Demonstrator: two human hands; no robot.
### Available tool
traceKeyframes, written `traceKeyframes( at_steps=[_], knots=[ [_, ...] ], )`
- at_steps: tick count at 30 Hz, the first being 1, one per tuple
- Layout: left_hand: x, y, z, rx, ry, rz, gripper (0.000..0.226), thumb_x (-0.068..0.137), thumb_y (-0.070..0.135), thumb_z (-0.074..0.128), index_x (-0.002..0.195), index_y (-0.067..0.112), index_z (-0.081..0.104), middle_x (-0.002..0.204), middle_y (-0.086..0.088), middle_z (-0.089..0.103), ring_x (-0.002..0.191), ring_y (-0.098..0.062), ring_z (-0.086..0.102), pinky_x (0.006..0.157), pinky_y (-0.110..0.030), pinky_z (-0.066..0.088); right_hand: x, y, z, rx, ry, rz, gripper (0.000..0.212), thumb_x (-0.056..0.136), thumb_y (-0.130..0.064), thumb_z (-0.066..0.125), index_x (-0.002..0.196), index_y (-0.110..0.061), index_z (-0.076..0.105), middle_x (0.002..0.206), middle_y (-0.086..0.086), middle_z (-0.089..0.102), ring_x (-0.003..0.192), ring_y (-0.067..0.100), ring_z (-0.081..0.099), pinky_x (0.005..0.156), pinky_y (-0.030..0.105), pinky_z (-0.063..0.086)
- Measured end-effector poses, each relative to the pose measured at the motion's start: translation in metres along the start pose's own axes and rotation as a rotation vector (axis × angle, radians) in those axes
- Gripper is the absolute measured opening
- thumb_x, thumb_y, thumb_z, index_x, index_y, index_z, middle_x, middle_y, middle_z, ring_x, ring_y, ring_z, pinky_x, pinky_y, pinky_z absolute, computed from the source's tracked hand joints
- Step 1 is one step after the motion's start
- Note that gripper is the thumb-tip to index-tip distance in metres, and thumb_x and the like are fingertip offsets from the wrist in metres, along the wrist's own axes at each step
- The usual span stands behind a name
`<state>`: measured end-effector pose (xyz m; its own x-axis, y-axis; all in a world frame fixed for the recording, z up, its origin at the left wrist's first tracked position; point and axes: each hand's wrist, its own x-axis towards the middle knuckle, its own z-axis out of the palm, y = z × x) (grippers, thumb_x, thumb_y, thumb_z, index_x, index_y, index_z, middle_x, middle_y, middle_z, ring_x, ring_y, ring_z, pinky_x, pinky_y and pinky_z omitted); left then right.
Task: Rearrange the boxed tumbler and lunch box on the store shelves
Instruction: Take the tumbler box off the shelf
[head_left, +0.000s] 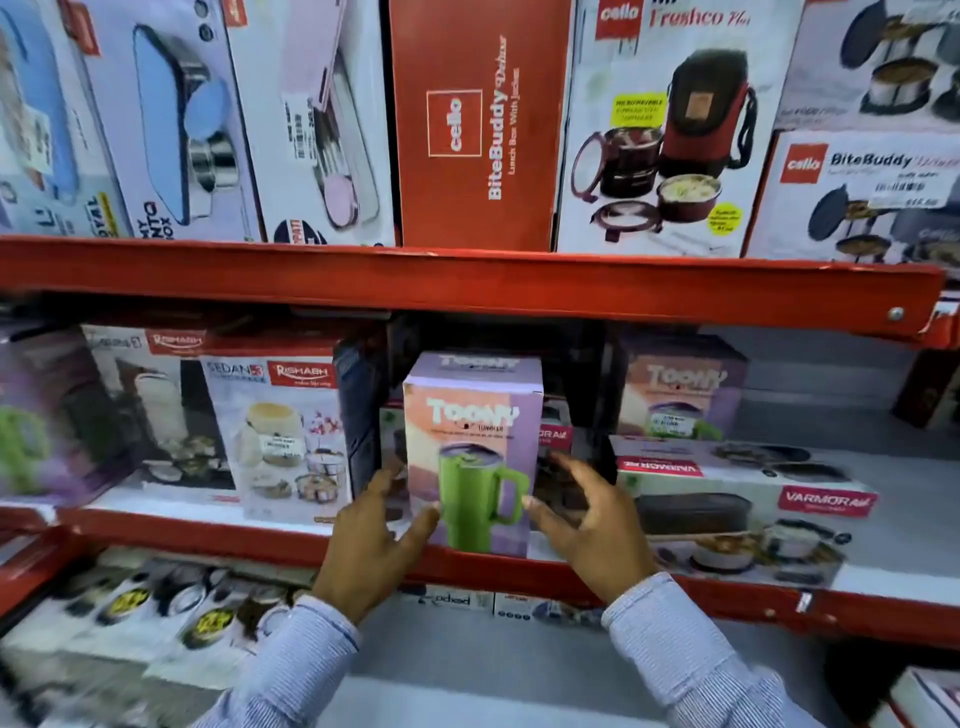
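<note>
A lilac tumbler box with a green mug printed on it stands upright at the front edge of the middle shelf. My left hand is at its lower left corner, fingers spread, thumb touching the box front. My right hand hovers just right of the box, fingers apart, fingertips near its lower right edge. Neither hand grips it. A flat Varmor lunch box carton lies to the right on the same shelf. A second tumbler box stands behind it.
The Rishabh lunch box carton stands left of the tumbler box, with a dark box between. The upper shelf holds Cello lunch box cartons, one red. Bare shelf surface shows far right. Steel items lie on the lower shelf.
</note>
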<state>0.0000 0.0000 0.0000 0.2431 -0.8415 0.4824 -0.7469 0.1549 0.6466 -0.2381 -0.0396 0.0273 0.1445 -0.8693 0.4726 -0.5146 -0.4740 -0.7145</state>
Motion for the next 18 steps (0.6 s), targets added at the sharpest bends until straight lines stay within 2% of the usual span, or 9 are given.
traceKeyframes(
  at_steps=[2, 5, 8, 9, 12, 15, 16, 18],
  knots=[
    [0.002, 0.003, 0.004, -0.151, -0.056, -0.062, 0.050, 0.083, 0.041, 0.073, 0.124, 0.017, 0.059, 0.116, 0.005, 0.073, 0.100, -0.016, 0.072, 0.086, -0.032, 0.058, 0.004, -0.003, 0.004, 0.103, -0.061, 0.088, 0.063, 0.079, -0.037, 0.077, 0.136, -0.022, 0.055, 0.127, -0.004, 0.069, 0.111, 0.008, 0.066, 0.100, 0.034, 0.054],
    [0.000, 0.001, 0.010, -0.262, -0.028, -0.068, 0.041, 0.080, 0.041, 0.071, 0.113, 0.018, 0.063, 0.103, 0.003, 0.078, 0.092, -0.010, 0.075, 0.086, -0.039, 0.062, 0.004, -0.005, 0.008, 0.195, -0.040, 0.105, 0.055, 0.081, -0.026, 0.078, 0.133, -0.019, 0.059, 0.122, -0.003, 0.071, 0.105, 0.004, 0.068, 0.099, 0.032, 0.055],
    [-0.002, 0.004, 0.011, -0.289, 0.039, -0.048, 0.032, 0.083, 0.033, 0.076, 0.107, 0.017, 0.063, 0.091, 0.001, 0.078, 0.085, -0.007, 0.074, 0.080, -0.039, 0.063, -0.003, -0.011, 0.005, 0.253, 0.009, 0.055, 0.054, 0.081, -0.024, 0.078, 0.132, -0.021, 0.061, 0.115, -0.012, 0.072, 0.101, -0.010, 0.067, 0.090, 0.013, 0.055],
    [-0.004, 0.007, 0.010, -0.303, 0.065, -0.028, 0.032, 0.084, 0.031, 0.076, 0.108, 0.016, 0.063, 0.093, -0.001, 0.078, 0.086, -0.008, 0.075, 0.080, -0.038, 0.064, -0.005, -0.013, 0.002, 0.273, 0.030, 0.030, 0.054, 0.080, -0.023, 0.079, 0.131, -0.025, 0.062, 0.114, -0.013, 0.072, 0.101, -0.010, 0.067, 0.087, 0.011, 0.054],
    [-0.016, 0.024, -0.002, -0.387, 0.139, 0.041, 0.041, 0.083, 0.029, 0.077, 0.119, 0.015, 0.064, 0.103, -0.002, 0.079, 0.094, -0.015, 0.077, 0.082, -0.037, 0.065, -0.017, -0.021, -0.013, 0.359, 0.087, -0.075, 0.052, 0.076, -0.023, 0.082, 0.123, -0.039, 0.063, 0.115, -0.011, 0.074, 0.106, 0.003, 0.070, 0.089, 0.028, 0.060],
    [-0.037, 0.038, -0.013, -0.437, 0.181, 0.141, 0.043, 0.079, 0.028, 0.079, 0.117, 0.018, 0.064, 0.102, 0.005, 0.079, 0.089, -0.012, 0.077, 0.075, -0.031, 0.064, -0.037, -0.022, -0.030, 0.294, 0.150, -0.217, 0.050, 0.075, -0.023, 0.082, 0.122, -0.029, 0.066, 0.118, -0.003, 0.074, 0.110, 0.013, 0.070, 0.093, 0.041, 0.058],
    [-0.046, 0.043, -0.016, -0.445, 0.188, 0.168, 0.043, 0.077, 0.027, 0.081, 0.115, 0.017, 0.065, 0.100, 0.006, 0.078, 0.086, -0.008, 0.077, 0.072, -0.025, 0.062, -0.047, -0.021, -0.036, 0.275, 0.170, -0.258, 0.047, 0.075, -0.024, 0.082, 0.119, -0.024, 0.067, 0.117, -0.002, 0.073, 0.111, 0.013, 0.069, 0.093, 0.039, 0.057],
    [-0.067, 0.045, -0.018, -0.420, 0.189, 0.225, 0.036, 0.074, 0.025, 0.082, 0.104, 0.016, 0.065, 0.089, 0.007, 0.076, 0.074, 0.003, 0.071, 0.065, -0.010, 0.054, -0.067, -0.017, -0.044, 0.211, 0.196, -0.320, 0.042, 0.073, -0.026, 0.080, 0.112, -0.022, 0.067, 0.113, -0.005, 0.072, 0.107, 0.006, 0.068, 0.090, 0.027, 0.056]
  ],
)
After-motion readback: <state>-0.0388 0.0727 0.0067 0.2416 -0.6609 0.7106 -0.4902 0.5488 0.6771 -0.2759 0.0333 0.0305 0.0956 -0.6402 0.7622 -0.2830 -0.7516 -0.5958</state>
